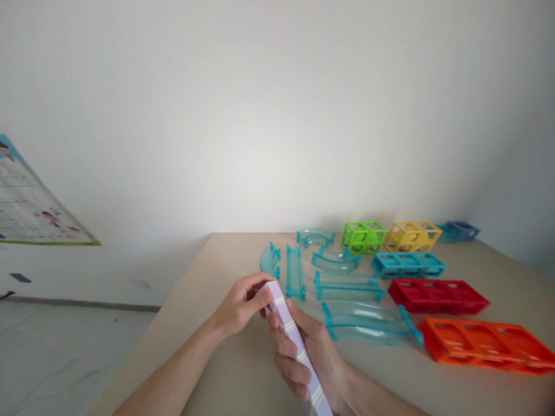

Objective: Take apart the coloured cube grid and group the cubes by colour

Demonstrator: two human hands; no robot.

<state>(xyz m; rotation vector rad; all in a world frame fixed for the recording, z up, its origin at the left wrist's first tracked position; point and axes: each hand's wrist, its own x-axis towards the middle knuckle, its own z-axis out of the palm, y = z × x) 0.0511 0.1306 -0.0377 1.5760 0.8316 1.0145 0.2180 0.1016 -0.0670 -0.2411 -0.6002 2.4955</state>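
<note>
A long, narrow lilac box [295,342] with pale cross stripes slants over the near part of the table. My right hand [310,352] is wrapped round its middle, with several fingers across its left side. At the box's upper end, my left hand [245,301] pinches the corner between thumb and fingers. Just beyond the hands lies a straight clear-blue track piece [295,273], with a short curved one [269,260] to its left.
On the beige table [191,289], more clear-blue track pieces [368,323] lie right of my hands. Farther right are orange [489,344], red [437,296], teal [408,264], yellow [413,237] and green [363,237] frame blocks. A white wall stands behind.
</note>
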